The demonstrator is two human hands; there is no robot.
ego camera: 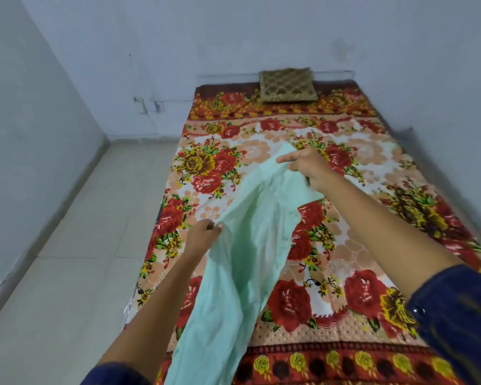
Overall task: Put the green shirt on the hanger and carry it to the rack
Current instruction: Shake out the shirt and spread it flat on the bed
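Two hands gripping the pale mint-green cotton shirt [245,245], left hand [202,236] pinching its edge, right hand [310,169] clutching the top, hem running off-frame, hanging over the red floral bedspread [345,273].

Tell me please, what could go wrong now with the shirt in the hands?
1. The left hand pinches only an edge of the shirt, so the thin cloth may slip out.
2. The shirt's lower end hangs down out of view, so it might drag or be stepped on.
3. No hanger or rack is in view; the right hand also holds the shirt, so one hand must let go to fetch the hanger.
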